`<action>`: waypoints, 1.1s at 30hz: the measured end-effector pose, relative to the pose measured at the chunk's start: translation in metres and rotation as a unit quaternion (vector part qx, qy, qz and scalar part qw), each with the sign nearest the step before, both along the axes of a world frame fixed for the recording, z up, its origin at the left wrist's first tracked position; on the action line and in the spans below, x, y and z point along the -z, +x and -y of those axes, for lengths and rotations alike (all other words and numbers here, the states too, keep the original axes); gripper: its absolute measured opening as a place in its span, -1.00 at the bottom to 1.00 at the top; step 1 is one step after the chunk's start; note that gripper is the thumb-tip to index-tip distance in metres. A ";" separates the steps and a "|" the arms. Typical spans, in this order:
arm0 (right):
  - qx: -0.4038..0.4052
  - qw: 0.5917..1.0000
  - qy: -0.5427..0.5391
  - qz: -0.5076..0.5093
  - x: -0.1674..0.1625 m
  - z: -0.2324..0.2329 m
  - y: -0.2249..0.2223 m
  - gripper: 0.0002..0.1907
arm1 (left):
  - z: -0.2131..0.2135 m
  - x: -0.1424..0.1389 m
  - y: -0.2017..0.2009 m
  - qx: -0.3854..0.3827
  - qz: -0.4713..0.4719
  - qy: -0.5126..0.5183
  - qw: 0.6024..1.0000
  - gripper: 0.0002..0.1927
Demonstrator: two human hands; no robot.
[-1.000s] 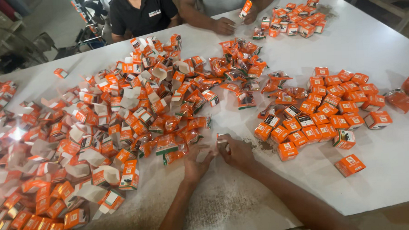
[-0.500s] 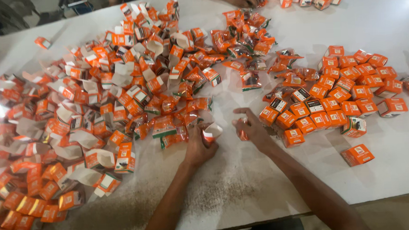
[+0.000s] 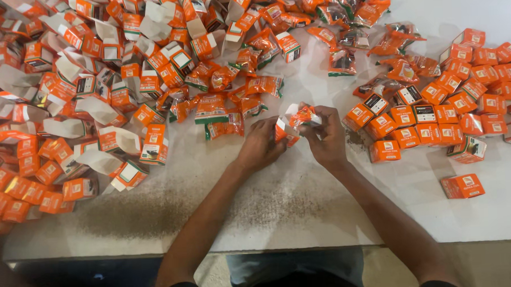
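Note:
My left hand [image 3: 259,144] and my right hand [image 3: 327,136] meet over the white table [image 3: 304,216], both gripping one small open orange-and-white carton [image 3: 292,122]. An orange sachet [image 3: 306,115] sticks out of the carton's open top under my right fingers. A row of loose orange sachets [image 3: 222,107] lies just beyond my left hand. Closed orange cartons [image 3: 415,119] lie packed together right of my right hand.
A big heap of open, empty orange cartons [image 3: 81,93] covers the table's left half. More sachets [image 3: 344,59] lie at the far middle. One closed carton [image 3: 463,186] sits alone at the near right. Dark dust [image 3: 155,208] speckles the near table; its front edge [image 3: 214,252] runs below my forearms.
My hands have come together from apart; the left held a carton and the right reached toward the sachets. Now both grip one carton with a sachet in its mouth. The view has tipped down.

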State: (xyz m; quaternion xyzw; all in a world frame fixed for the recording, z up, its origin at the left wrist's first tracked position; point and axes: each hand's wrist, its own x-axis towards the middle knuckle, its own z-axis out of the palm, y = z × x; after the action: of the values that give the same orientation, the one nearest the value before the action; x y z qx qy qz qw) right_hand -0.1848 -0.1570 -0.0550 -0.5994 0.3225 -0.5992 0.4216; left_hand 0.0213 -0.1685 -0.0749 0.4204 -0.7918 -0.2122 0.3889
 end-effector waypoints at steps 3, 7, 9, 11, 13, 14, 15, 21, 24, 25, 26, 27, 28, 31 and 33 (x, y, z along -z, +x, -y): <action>0.066 0.990 -0.068 -0.104 -0.013 -0.004 0.003 -0.58 | -0.001 0.006 0.000 0.026 0.036 -0.015 0.999 -0.25; 0.157 0.925 -0.095 -0.332 -0.033 -0.007 0.003 -0.62 | -0.001 0.009 0.002 0.050 0.035 -0.003 0.998 -0.20; 0.148 0.904 -0.073 -0.394 -0.041 -0.009 0.001 -0.63 | -0.001 0.010 0.002 0.043 0.032 -0.001 0.999 -0.21; 0.139 0.864 -0.112 -0.471 -0.047 -0.011 -0.007 -0.65 | -0.002 0.010 0.001 0.023 0.045 0.003 0.999 -0.25; 0.132 0.833 -0.138 -0.519 -0.046 -0.013 -0.009 -0.73 | -0.003 0.009 0.000 0.032 0.054 -0.007 0.998 -0.27; 0.130 0.816 -0.149 -0.542 -0.044 -0.014 -0.010 -0.76 | -0.003 0.009 0.000 0.038 0.058 -0.012 0.997 -0.29; 0.132 0.806 -0.141 -0.559 -0.041 -0.014 -0.010 -0.78 | -0.004 0.008 -0.001 0.040 0.056 -0.019 0.997 -0.30; 0.187 0.828 -0.110 -0.518 -0.021 -0.014 -0.004 -0.78 | -0.006 0.004 -0.003 0.043 0.071 0.000 0.997 -0.37; 0.170 0.841 -0.135 -0.496 -0.022 -0.020 -0.007 -0.78 | -0.007 0.001 -0.004 0.037 0.058 0.012 0.998 -0.35; 0.147 0.833 -0.132 -0.518 -0.025 -0.022 -0.007 -0.78 | -0.007 0.000 -0.003 0.038 0.060 0.015 0.997 -0.35; 0.125 0.824 -0.130 -0.537 -0.028 -0.024 -0.005 -0.78 | -0.006 -0.001 -0.002 0.040 0.063 0.015 0.997 -0.35; 0.133 0.810 -0.137 -0.555 -0.031 -0.026 -0.002 -0.67 | -0.005 -0.002 -0.002 0.034 0.049 0.003 0.998 -0.30; 0.140 0.795 -0.144 -0.573 -0.034 -0.028 0.002 -0.56 | -0.005 -0.002 -0.001 0.028 0.036 -0.008 0.999 -0.25; 0.118 0.779 -0.092 -0.609 -0.044 -0.029 0.010 -0.35 | -0.008 0.000 -0.004 -0.001 0.005 0.028 1.000 -0.20; 0.093 0.776 -0.029 -0.623 -0.046 -0.029 0.009 -0.29 | -0.013 0.005 -0.010 -0.011 -0.066 0.070 0.995 -0.20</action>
State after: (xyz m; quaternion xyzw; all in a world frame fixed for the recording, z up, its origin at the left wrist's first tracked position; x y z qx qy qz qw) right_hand -0.1756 -0.1282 -0.0086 -0.8209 0.5510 -0.1403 0.0534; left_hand 0.0111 -0.1558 -0.0795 0.4398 -0.7432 -0.2899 0.4125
